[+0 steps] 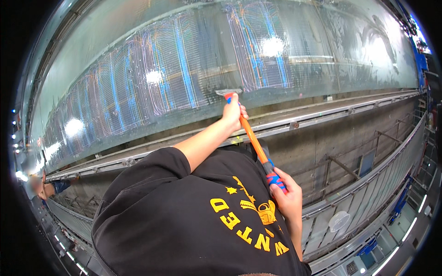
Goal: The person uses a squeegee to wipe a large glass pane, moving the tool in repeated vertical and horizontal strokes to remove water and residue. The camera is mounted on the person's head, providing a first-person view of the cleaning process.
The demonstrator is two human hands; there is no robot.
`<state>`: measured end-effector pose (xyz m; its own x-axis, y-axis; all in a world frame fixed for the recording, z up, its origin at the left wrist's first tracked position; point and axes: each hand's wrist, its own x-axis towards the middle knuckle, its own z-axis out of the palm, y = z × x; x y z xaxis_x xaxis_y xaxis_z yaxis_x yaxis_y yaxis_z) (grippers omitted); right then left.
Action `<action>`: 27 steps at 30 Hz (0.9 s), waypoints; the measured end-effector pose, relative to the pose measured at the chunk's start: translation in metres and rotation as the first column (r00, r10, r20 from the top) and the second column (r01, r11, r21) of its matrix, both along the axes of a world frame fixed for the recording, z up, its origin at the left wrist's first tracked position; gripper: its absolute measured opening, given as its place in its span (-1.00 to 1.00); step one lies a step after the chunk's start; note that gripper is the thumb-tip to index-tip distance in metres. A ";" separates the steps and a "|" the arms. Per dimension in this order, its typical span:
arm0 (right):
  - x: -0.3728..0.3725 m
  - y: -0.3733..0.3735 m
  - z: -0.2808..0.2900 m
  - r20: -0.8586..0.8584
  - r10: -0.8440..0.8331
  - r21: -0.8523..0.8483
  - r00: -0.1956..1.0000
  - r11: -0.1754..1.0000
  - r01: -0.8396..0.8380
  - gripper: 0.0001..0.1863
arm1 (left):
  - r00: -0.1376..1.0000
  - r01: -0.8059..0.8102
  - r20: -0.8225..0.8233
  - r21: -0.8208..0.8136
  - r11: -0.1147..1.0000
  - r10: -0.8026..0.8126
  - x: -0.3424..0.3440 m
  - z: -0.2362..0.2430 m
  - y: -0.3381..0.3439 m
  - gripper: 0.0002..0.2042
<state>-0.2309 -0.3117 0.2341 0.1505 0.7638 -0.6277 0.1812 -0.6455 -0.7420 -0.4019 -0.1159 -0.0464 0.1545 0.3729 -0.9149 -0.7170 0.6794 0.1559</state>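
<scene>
Both my hands hold one long-handled scraper (253, 138) with an orange shaft. My left hand (233, 112) is wrapped round it just below the head, its thumb lying towards the blade. At the lower end, my right hand (287, 191) closes on the blue and red grip. The flat scraper head lies at the near edge of a large wet glass sheet (317, 76). Fine-lined film or coating with blue stripes (184, 69) covers much of the sheet's left and middle. Between two striped areas runs a plain greyish strip (216, 46), directly beyond the blade.
A metal rail (294, 124) runs along the sheet's near side, close to my body. Beyond it on the right are a concrete-coloured trough (313, 152) and metal framing (340, 168). Another person's arm (44, 189) shows at the far left.
</scene>
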 end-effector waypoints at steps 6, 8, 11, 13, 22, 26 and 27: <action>-0.001 -0.023 0.037 0.066 -0.147 -0.165 0.987 0.974 0.156 -0.56 | 0.996 0.083 0.030 -0.052 0.995 -0.082 0.039 0.018 -0.047 -0.58; -0.002 -0.011 0.039 0.047 -0.189 -0.187 0.981 0.963 0.195 -0.58 | 0.995 0.103 0.004 -0.027 0.994 -0.103 0.040 0.021 -0.041 -0.58; -0.003 0.021 0.042 0.040 -0.183 -0.232 0.982 0.954 0.188 -0.61 | 0.989 0.125 -0.071 -0.062 0.990 -0.129 0.034 0.033 -0.010 -0.58; -0.003 0.055 0.051 0.018 -0.221 -0.267 0.975 0.939 0.218 -0.62 | 0.986 0.132 -0.087 -0.108 0.985 -0.142 0.039 0.042 0.015 -0.60; -0.017 0.223 0.052 -0.036 -0.217 -0.284 0.976 0.938 0.198 -0.60 | 0.997 0.020 -0.072 -0.092 0.996 -0.027 0.011 0.043 0.171 -0.60; -0.023 0.302 0.025 -0.090 -0.141 -0.162 0.986 0.979 0.125 -0.64 | 0.997 0.008 -0.080 0.039 0.999 -0.005 -0.004 0.026 0.267 -0.60; -0.024 0.313 0.016 -0.115 -0.102 -0.102 0.988 0.991 0.090 -0.65 | 0.996 0.015 -0.091 0.072 0.997 -0.008 -0.011 0.020 0.286 -0.60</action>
<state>-0.2545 0.0018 0.2497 0.1394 0.6848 -0.7153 0.0283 -0.7248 -0.6884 -0.4129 0.1705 -0.0262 0.0765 0.4376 -0.8959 -0.6900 0.6719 0.2692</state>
